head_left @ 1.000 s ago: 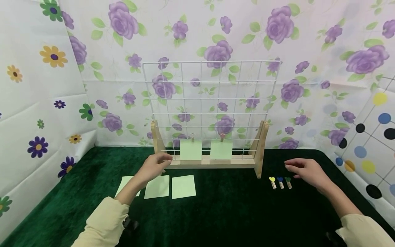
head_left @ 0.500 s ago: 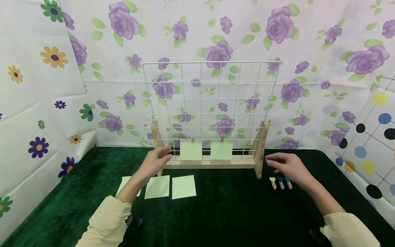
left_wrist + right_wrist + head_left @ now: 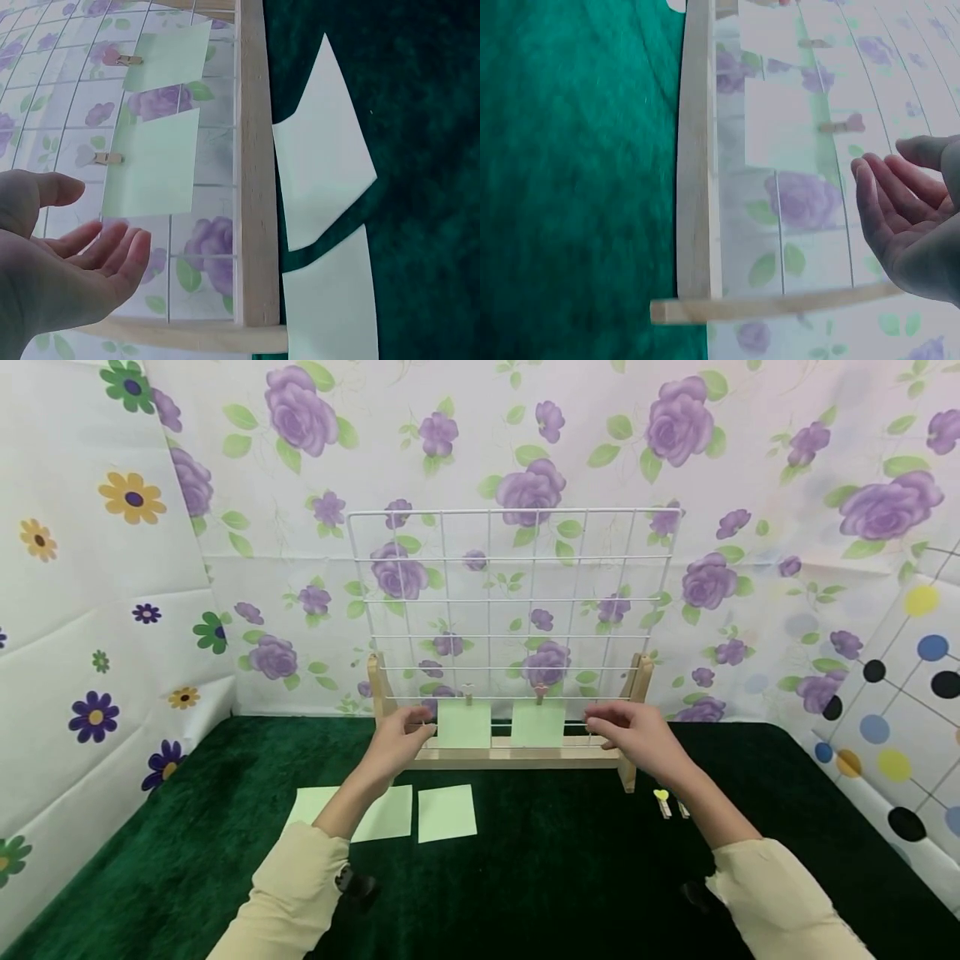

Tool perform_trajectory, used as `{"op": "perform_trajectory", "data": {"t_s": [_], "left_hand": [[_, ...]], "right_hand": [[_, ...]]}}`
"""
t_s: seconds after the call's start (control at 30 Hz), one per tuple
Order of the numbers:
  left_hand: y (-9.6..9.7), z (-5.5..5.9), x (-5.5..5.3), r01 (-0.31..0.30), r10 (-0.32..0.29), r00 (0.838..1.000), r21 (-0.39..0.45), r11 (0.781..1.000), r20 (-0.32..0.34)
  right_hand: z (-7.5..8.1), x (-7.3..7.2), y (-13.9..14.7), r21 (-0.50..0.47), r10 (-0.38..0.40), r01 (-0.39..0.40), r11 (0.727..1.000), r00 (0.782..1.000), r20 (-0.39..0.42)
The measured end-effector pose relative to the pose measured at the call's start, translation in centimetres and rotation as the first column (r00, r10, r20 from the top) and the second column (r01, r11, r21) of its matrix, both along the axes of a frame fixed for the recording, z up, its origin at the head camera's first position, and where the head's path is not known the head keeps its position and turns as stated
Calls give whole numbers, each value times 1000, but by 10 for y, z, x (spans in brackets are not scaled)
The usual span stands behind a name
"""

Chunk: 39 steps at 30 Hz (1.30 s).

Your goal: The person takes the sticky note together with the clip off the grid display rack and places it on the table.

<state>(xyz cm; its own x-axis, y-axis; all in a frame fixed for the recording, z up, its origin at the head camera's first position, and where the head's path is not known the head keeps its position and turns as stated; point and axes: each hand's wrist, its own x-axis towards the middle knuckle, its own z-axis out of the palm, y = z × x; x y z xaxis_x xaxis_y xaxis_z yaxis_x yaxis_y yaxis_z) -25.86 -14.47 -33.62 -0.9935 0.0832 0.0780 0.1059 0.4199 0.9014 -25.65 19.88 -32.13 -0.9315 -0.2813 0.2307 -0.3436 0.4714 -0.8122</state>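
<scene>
Two pale green paper squares hang on a white wire grid rack (image 3: 510,511). A clothespin with a pale heart (image 3: 468,695) clips the left square (image 3: 463,727). One with a pink heart (image 3: 540,694) clips the right square (image 3: 537,728). My left hand (image 3: 396,745), its fingers loosely bent, is just left of the left square. In the left wrist view its thumb and fingers (image 3: 112,259) are apart, with nothing between them. My right hand (image 3: 637,742) is right of the right square. The right wrist view shows its palm (image 3: 922,240) holding nothing.
Several loose paper squares, one of them a square (image 3: 446,814) at the right, lie on the green cloth (image 3: 540,877); the left forearm covers some partly. A yellow-heart clothespin (image 3: 662,804) lies at the right, beside another clothespin (image 3: 683,810) partly behind the right forearm. Wooden feet (image 3: 628,772) support the rack.
My right hand has moved left from above the loose clothespins to the rack's right side. My left hand has moved slightly right and up toward the left hanging square.
</scene>
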Motion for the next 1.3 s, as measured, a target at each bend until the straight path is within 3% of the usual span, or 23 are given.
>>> {"op": "perform_trajectory", "data": {"t_s": [0.37,0.8,0.97,1.3], "left_hand": [[14,5,-10,-36,36,999,12,999,7],[19,-4,-14,-68,68,998,77,995,-1],[20,-5,-15,-71,71,997,92,993,-3],[23,-7,-19,-84,83,996,108,991,10]], "right_hand": [[12,-14,-43,-1,43,-43,999,999,-3],[21,-27,-100,-30,85,-85,996,996,-19],[23,-31,-118,-33,97,-96,995,995,9],[24,-36,-141,8,53,-53,999,999,15]]}}
